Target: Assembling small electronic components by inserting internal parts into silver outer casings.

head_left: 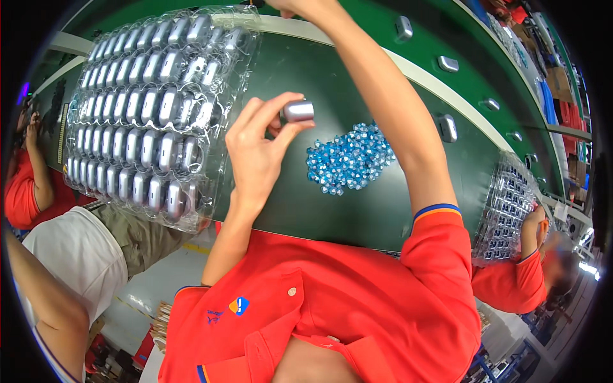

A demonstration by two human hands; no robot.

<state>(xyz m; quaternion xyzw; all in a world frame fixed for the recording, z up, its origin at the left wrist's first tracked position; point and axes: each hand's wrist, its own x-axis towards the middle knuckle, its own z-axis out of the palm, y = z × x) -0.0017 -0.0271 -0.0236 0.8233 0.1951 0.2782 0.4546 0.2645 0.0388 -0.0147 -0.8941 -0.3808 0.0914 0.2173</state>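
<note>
Between the thumb and fingers of my left hand (pixel 255 147) is a small rounded silver case (pixel 299 111), held above the dark green table. My right arm stretches across to the far side. My right hand (pixel 306 7) is cut off by the upper edge, so its fingers are mostly hidden. A loose pile of small shiny blue faceted pieces (pixel 348 159) lies on the table between my arms. To the left of my left hand, a stack of clear plastic trays (pixel 223 169) carries rows of similar silver cases.
A green conveyor belt (pixel 424 41) runs along the far side with several silver cases spaced along it, bordered by a pale rail (pixel 415 73). Another clear tray (pixel 501 214) with dark-marked parts stands at the right, beside a person in red. Other people are at the left.
</note>
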